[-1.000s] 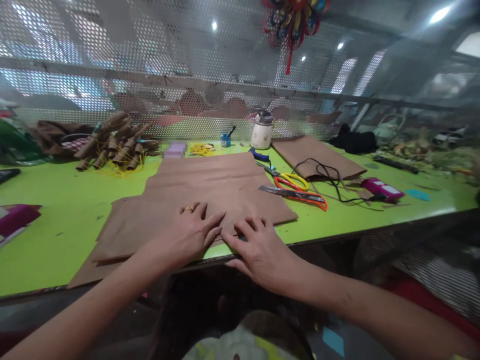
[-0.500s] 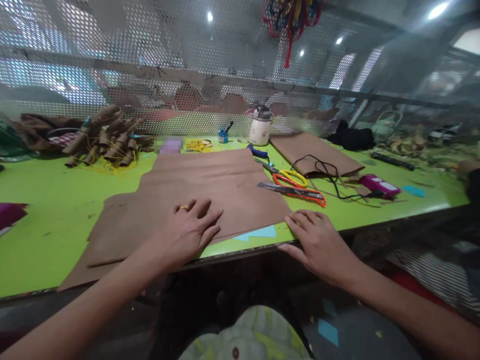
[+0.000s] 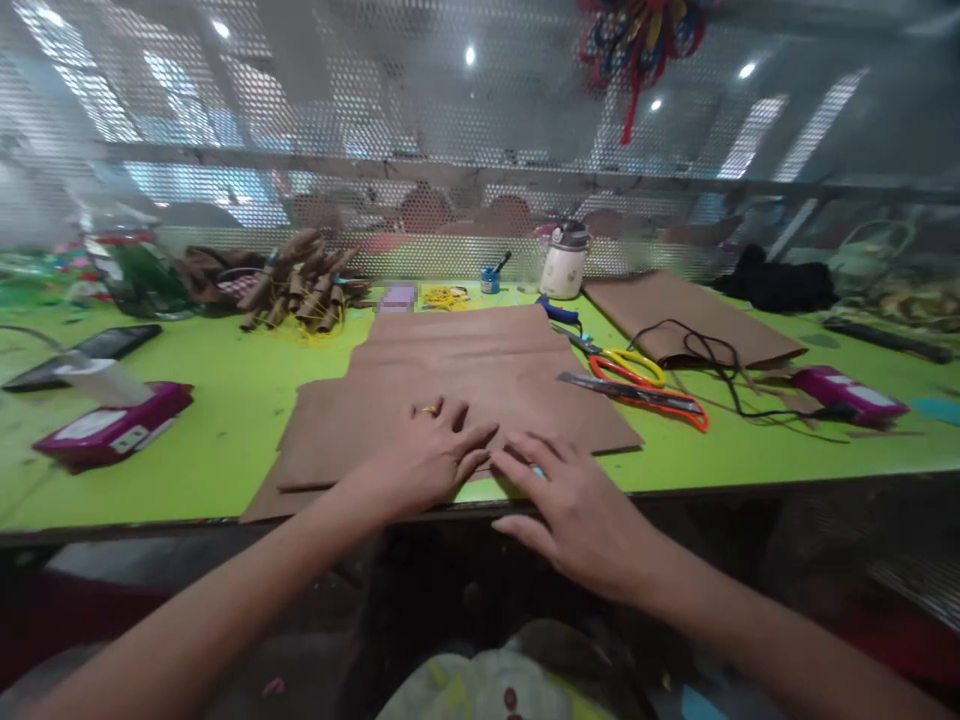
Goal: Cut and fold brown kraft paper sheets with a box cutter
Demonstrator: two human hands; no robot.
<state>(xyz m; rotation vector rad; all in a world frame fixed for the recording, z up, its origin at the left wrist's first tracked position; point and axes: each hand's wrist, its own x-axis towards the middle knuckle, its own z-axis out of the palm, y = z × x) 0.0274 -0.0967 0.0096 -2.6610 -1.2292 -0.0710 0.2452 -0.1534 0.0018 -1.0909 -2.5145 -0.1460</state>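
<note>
Clock bearings are taken from the middle of the brown paper (image 3: 465, 365), spread on the green table (image 3: 240, 430). Nearest, at 4 o'clock, the right hand (image 3: 574, 500) has its fingertips at the near edge, thumb apart from the fingers; at 7 o'clock, the left hand (image 3: 431, 455) lies palm down on the paper, fingers spread, clamping nothing. At 3 o'clock: a cutter (image 3: 626, 391), then scissors (image 3: 598, 350). Farther: brown rolls (image 3: 296, 290), 10 o'clock; a blue jar (image 3: 490, 281), 12.
</note>
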